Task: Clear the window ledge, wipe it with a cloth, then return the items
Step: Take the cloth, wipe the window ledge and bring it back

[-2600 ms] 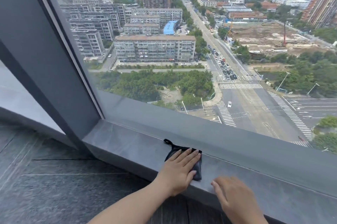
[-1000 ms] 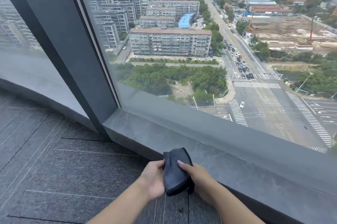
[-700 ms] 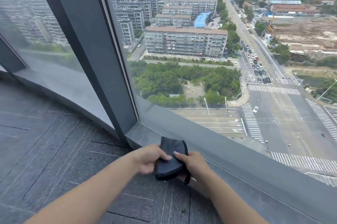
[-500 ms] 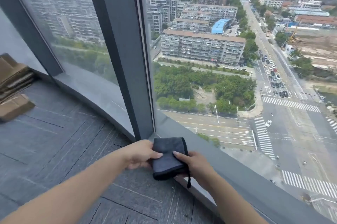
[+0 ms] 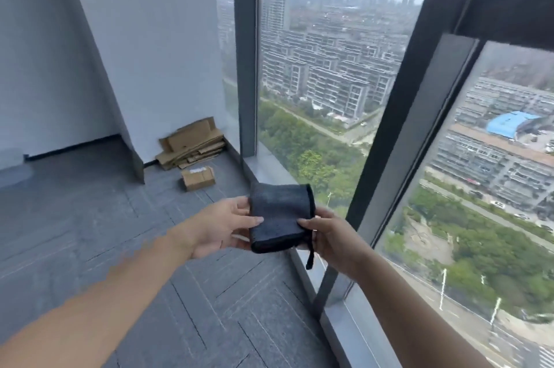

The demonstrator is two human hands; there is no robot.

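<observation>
My left hand [image 5: 223, 226] and right hand [image 5: 329, 235] each pinch folded dark grey cloth [image 5: 280, 217], held clear of window ledge [image 5: 269, 169]. Judgement: wiping likely done; put-back step not yet done.

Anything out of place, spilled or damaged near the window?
Only the flattened cardboard, heaped unevenly against the wall, with a small box loose on the floor near it. The folded cloth is held between left hand and right hand; no spill shows.

Dark grey folded cloth [image 5: 277, 216], loop dangling, held in the air above the window ledge [image 5: 277, 171]
</observation>
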